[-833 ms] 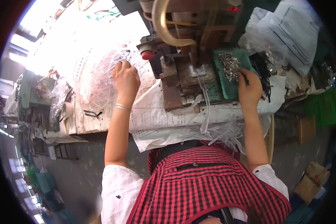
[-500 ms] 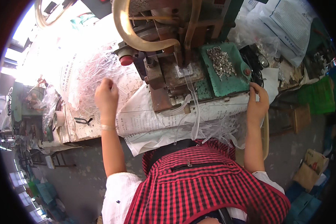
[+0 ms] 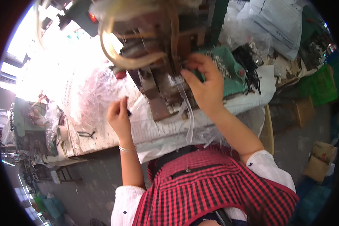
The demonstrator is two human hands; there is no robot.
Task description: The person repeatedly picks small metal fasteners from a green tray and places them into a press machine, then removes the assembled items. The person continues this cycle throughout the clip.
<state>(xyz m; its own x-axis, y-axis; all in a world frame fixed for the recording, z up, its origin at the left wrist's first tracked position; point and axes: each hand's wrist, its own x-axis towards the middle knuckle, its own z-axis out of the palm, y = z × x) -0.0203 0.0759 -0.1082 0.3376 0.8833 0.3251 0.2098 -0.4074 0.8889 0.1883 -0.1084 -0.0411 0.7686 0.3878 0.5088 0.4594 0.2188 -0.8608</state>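
My right hand (image 3: 209, 84) reaches in at the press machine (image 3: 158, 49), its bent thumb and fingers close to the upright tool. What its fingertips pinch, if anything, is too small to make out. Just below them, clear plastic strips (image 3: 188, 113) hang from the machine's work spot toward my lap. My left hand (image 3: 118, 116) is closed, raised left of the machine's base, with a small dark thing (image 3: 129, 112) showing beside its fingers. A heap of clear plastic strips (image 3: 98, 90) lies behind it. Small silvery metal parts (image 3: 220, 64) fill part of the green tray (image 3: 235, 84), right of my right hand.
A thick yellowish hose (image 3: 109, 52) loops before the machine. At the left lie a tape roll (image 3: 62, 133) and a dark tool (image 3: 86, 134). Black cords (image 3: 248, 64) and plastic bags (image 3: 273, 26) sit at the right. A green crate (image 3: 318, 88) stands beyond the table's edge.
My right hand has gone from the green tray's right edge leftward to the machine's tool. My left hand has moved right and slightly nearer, away from the strip heap. The view has shifted slightly.
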